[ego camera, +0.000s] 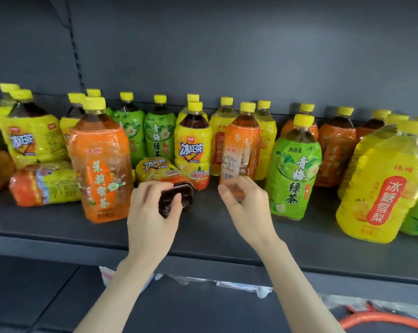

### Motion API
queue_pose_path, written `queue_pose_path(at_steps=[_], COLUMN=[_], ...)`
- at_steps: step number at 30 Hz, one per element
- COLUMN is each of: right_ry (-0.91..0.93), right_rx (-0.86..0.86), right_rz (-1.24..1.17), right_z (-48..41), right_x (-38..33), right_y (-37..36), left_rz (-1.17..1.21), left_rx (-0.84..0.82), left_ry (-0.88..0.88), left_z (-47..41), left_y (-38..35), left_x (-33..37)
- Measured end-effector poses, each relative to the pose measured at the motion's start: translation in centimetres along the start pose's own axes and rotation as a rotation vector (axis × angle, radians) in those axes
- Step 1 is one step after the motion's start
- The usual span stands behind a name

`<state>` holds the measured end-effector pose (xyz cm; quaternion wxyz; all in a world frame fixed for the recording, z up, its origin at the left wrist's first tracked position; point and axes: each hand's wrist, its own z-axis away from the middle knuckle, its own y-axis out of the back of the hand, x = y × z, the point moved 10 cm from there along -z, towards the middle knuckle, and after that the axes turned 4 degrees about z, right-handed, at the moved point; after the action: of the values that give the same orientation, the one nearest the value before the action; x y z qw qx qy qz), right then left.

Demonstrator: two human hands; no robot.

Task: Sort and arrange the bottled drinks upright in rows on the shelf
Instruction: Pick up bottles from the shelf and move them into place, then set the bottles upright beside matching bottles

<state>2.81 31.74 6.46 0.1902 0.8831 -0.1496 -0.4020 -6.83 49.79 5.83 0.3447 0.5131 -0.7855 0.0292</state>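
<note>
A yellow-labelled iced-tea bottle (158,170) lies on its side on the dark shelf (203,239), its dark base toward me. My left hand (152,212) grips that base. My right hand (245,207) holds the bottom of an upright orange-labelled bottle (242,150). Another bottle (44,182) lies on its side at the left. Many yellow-capped bottles stand upright along the shelf, among them an orange jasmine-tea bottle (100,164), a yellow iced-tea bottle (193,147) and a green plum-tea bottle (293,171).
A large yellow pear-drink bottle (381,186) stands at the front right with more bottles behind it. The grey back panel (227,56) rises behind the rows. Below the shelf lie crumpled plastic wrap (227,283) and an orange hose (383,319).
</note>
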Motion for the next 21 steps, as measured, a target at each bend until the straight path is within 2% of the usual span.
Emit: queue_pose_path(at_steps=[3,8,11,18,21], right_ry=[-0.063,-0.269,-0.291,-0.300,-0.418], right_rx=[-0.073,-0.270,-0.334,-0.172,-0.170], right_rz=[-0.079,-0.169,-0.228,-0.301,-0.343], right_z=[-1.1,-2.3,-1.9,0.2,1.2], right_x=[-0.5,1.0,1.1,1.0,2.1], right_y=[-4.1,-10.3,-11.8,-9.3,-8.4], left_rz=[0.017,0.069,0.114,0.306,0.329], left_rx=[0.002,-0.183,-0.278,-0.229,-0.258], left_ry=[0.112,0.217,0.286,0.293,0.326], left_z=[-0.1,0.3,0.0,0.4,0.8], left_y=[1.3,0.2,-0.7,1.2,1.0], left_x=[-2.6,-5.2,-6.3,-6.3,-6.4])
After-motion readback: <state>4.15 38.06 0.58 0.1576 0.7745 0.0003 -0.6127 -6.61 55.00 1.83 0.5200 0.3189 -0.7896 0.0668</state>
